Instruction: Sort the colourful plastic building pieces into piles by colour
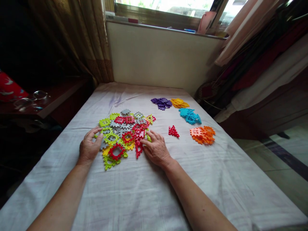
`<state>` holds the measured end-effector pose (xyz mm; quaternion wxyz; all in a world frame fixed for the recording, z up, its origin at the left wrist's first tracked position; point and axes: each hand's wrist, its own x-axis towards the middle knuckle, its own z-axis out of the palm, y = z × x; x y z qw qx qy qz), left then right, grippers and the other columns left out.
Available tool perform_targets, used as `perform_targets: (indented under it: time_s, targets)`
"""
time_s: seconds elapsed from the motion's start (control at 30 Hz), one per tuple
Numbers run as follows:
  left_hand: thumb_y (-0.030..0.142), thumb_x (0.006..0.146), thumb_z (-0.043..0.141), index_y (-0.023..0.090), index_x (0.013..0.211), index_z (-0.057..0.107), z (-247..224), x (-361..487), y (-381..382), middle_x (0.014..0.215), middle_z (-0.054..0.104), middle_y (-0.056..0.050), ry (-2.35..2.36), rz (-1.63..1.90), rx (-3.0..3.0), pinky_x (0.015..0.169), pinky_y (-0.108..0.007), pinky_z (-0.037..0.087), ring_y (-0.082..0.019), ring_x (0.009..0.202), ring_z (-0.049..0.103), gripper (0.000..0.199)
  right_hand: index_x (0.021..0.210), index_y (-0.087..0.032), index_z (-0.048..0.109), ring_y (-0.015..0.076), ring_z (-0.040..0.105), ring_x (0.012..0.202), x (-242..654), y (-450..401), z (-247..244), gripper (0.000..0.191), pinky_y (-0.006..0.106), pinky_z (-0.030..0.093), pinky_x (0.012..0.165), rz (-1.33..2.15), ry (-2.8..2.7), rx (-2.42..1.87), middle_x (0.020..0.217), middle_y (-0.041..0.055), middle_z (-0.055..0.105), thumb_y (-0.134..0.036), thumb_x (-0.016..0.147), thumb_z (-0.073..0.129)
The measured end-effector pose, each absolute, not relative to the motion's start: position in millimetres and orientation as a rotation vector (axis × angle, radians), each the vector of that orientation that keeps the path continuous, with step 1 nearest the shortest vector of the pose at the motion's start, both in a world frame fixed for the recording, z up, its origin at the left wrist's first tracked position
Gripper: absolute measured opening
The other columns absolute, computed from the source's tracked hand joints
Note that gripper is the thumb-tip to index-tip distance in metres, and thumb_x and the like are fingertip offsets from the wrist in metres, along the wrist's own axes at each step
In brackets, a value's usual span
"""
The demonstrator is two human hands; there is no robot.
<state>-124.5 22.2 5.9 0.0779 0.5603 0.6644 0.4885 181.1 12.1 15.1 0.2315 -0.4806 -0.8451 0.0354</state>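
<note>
A mixed heap of red, green, grey and yellow toothed plastic pieces lies on the pale cloth. At its left edge rests my left hand, fingers apart, touching green and grey pieces. My right hand is at the heap's right edge, its fingers spread over red and green pieces. A red triangular piece lies apart, right of my right hand. Beyond it are separate piles: purple, yellow, blue and orange.
The cloth-covered table reaches a wall below a window. A brown curtain hangs at the back left. Glasses sit on a dark side surface. Clothes hang at the right.
</note>
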Motion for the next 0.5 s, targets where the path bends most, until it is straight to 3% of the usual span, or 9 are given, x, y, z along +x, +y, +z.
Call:
perform_targets:
  time_s: [0.17,0.33,0.5]
  targets:
    - [0.041,0.084,0.056,0.023,0.105,0.070,4.7,-125.4,22.4,0.128,0.068,-0.007,2.012,1.419,1.690,0.110,-0.040,0.045,-0.025,0.123,0.061,0.031,0.102,-0.026,0.071,0.0296,0.041,0.139,181.2,12.8,9.4,0.015,0.050,0.033,0.110,0.146,-2.311,-1.291,0.142,0.0089,0.058,-0.025,0.091,0.061]
    - [0.040,0.084,0.057,0.024,0.104,0.070,3.7,-126.7,23.9,0.127,0.068,-0.007,2.012,1.416,1.692,0.108,-0.041,0.047,-0.025,0.123,0.061,0.029,0.098,-0.024,0.068,0.0273,0.044,0.136,182.5,13.9,6.7,0.013,0.047,0.033,0.110,0.145,-2.309,-1.231,0.139,0.0074,0.061,-0.024,0.095,0.055]
    - [0.043,0.084,0.056,0.024,0.106,0.070,2.3,-128.3,24.6,0.126,0.068,-0.007,2.022,1.413,1.686,0.108,-0.042,0.046,-0.026,0.123,0.061,0.033,0.096,-0.026,0.067,0.0220,0.054,0.123,182.6,14.3,10.9,0.013,0.044,0.029,0.110,0.172,-2.300,-1.125,0.119,0.0024,0.072,-0.024,0.097,0.055]
